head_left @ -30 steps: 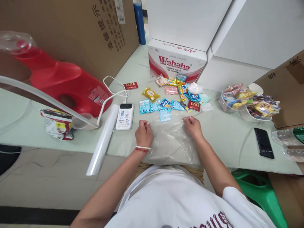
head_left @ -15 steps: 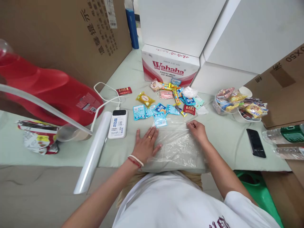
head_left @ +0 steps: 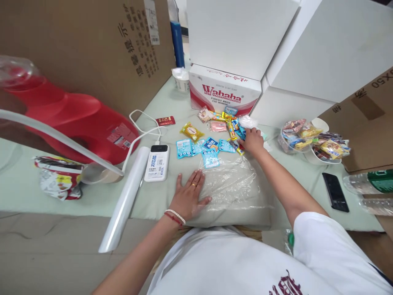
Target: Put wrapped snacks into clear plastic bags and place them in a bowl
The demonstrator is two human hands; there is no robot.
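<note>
My left hand (head_left: 189,194) lies flat with fingers spread, pressing the left edge of a sheet of clear plastic film (head_left: 236,184) on the table. My right hand (head_left: 254,142) reaches over the right side of a group of small snack packets, its fingers bent down among them. Its fingertips are hidden, so I cannot tell what it grips, if anything. Near it are a crumpled white plastic wad (head_left: 247,121), a yellow snack stick (head_left: 231,129) and a blue-and-white packet (head_left: 227,146). Another blue-and-white packet (head_left: 210,159) sits at the film's top edge.
Left of the film are a white power bank (head_left: 156,163) with a cable, a roll of plastic film (head_left: 125,198) and a large red jug (head_left: 70,119). A Wahaha box (head_left: 224,90) stands behind. To the right are snack bowls (head_left: 327,157) and a phone (head_left: 335,191).
My right hand has let go of the film's upper right edge and moved up to the snack packets, covering a red one. My left hand stays flat on the film. The view has shifted slightly.
</note>
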